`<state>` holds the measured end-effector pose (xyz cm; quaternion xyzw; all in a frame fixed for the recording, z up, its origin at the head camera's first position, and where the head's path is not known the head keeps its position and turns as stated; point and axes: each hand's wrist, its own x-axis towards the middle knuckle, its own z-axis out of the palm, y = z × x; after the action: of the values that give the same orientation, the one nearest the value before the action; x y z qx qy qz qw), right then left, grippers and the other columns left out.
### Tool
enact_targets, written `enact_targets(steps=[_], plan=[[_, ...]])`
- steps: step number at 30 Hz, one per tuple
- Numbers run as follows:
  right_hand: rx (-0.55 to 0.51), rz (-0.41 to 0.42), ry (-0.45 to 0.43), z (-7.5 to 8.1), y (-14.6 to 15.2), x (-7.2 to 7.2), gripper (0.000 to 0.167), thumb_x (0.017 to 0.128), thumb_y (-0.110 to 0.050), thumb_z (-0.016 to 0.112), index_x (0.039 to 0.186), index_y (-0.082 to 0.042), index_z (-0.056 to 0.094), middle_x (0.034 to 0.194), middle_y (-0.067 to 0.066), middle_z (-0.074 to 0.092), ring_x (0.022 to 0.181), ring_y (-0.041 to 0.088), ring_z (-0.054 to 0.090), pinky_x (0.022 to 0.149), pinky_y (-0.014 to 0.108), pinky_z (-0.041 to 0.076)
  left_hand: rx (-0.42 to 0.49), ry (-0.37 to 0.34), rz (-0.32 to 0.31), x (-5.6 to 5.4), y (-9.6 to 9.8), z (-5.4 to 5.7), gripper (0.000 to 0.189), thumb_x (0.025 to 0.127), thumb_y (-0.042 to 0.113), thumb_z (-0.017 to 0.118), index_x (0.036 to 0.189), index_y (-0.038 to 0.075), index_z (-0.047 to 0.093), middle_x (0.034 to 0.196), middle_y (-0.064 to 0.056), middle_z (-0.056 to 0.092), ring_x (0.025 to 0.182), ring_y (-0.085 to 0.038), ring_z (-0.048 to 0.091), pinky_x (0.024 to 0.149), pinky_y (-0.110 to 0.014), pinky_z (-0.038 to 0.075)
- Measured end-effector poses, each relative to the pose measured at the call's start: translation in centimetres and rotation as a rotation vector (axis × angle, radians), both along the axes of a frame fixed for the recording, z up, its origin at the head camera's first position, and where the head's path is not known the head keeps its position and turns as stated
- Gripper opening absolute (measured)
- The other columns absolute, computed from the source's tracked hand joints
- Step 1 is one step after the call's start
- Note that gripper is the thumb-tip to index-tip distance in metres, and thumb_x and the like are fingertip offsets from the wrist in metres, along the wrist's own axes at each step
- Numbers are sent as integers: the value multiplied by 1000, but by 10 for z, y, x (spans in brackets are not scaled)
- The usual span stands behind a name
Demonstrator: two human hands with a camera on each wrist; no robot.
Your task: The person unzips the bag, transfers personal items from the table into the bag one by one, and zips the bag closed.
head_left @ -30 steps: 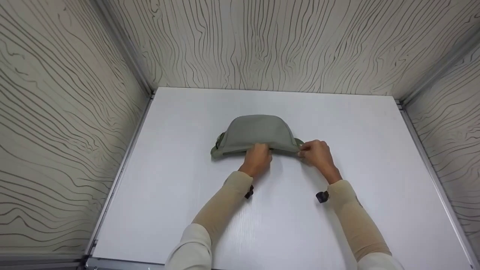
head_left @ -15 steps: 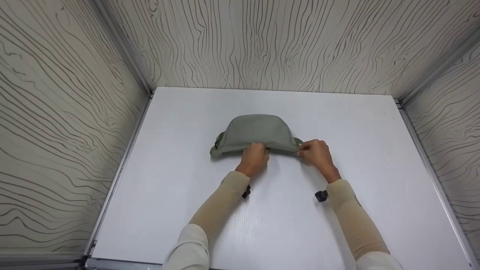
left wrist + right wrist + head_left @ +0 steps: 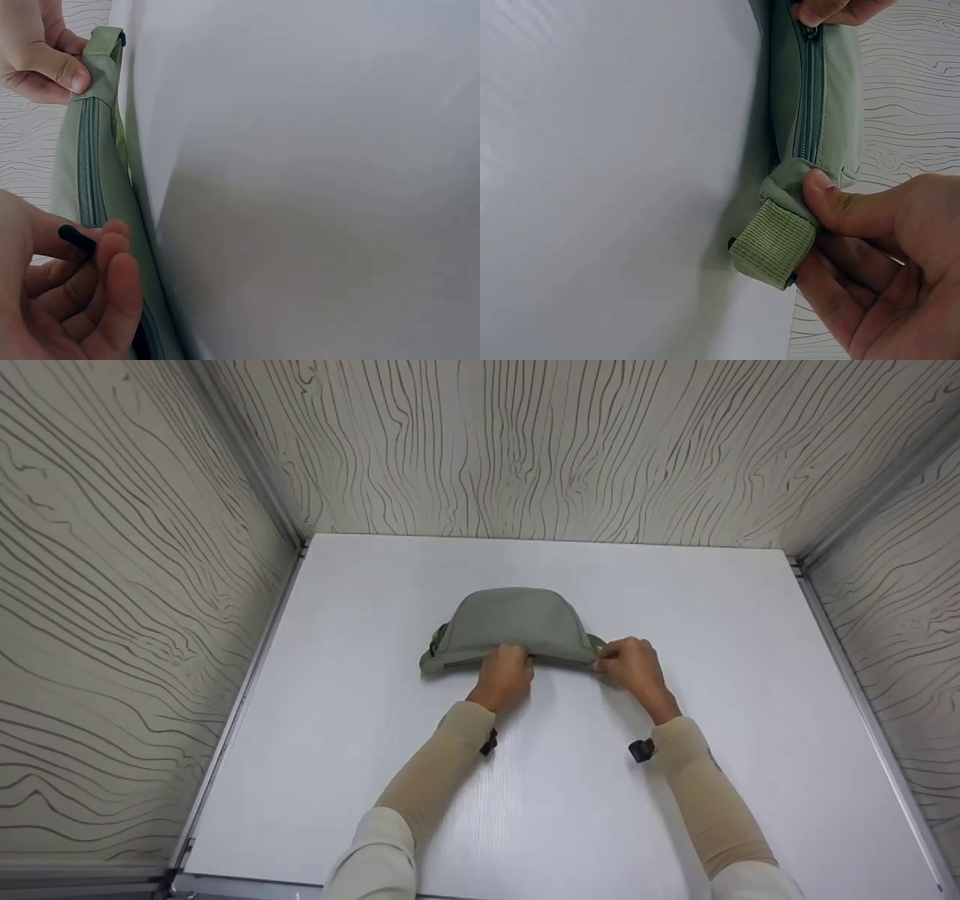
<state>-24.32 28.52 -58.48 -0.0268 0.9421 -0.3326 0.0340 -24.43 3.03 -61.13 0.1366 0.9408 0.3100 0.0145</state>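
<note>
A sage-green waist bag (image 3: 517, 615) sits on the white table, its zipped edge facing the person. At that edge the left hand (image 3: 507, 679) pinches the dark zipper pull (image 3: 77, 238) between thumb and fingers. The right hand (image 3: 634, 671) grips the bag's right end, beside a folded webbing strap (image 3: 774, 244). Between the two hands the zipper (image 3: 90, 150) runs with its teeth meshed. Past the left hand, a dark part of the zipper line shows at the bottom of the left wrist view; the fingers hide some of it.
The white tabletop (image 3: 360, 735) surrounds the bag. Wood-grain patterned panels (image 3: 517, 450) stand behind it and along both sides, with grey metal rails at their corners. A buckle (image 3: 437, 641) lies at the bag's left end.
The left hand has slid a short way left along the bag's front edge with the zipper pull. The right hand keeps its grip on the end, almost unmoved.
</note>
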Motion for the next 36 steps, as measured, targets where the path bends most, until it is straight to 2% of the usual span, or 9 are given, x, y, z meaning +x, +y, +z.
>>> enact_targets(steps=[16,25,31,36], plan=[[11,-10,-26,-2,1,0,25,91,-8,81,113,5,79,115,25,78,112,43,72,97,57,56,12,-25,28,3,-9,-2,31,103,9,60,73,14,55,71,6,47,65,-11,43,59,-30,40],[14,-8,-11,-2,1,1,23,91,-7,81,110,5,80,117,25,77,113,45,72,98,58,55,32,6,42,3,-15,-3,37,101,5,59,68,16,45,67,5,43,65,-12,40,59,-33,40],[1,-4,-7,-3,1,1,21,91,-8,82,108,4,81,105,22,80,104,42,75,91,55,58,70,-15,11,6,-19,-3,31,106,9,55,76,15,56,67,4,48,61,-11,41,58,-31,39],[1,-10,-3,-4,2,0,20,91,-8,82,107,4,81,107,22,80,107,44,74,95,56,57,59,8,16,4,-21,-4,29,104,8,57,75,11,59,68,2,53,62,-11,41,58,-31,40]])
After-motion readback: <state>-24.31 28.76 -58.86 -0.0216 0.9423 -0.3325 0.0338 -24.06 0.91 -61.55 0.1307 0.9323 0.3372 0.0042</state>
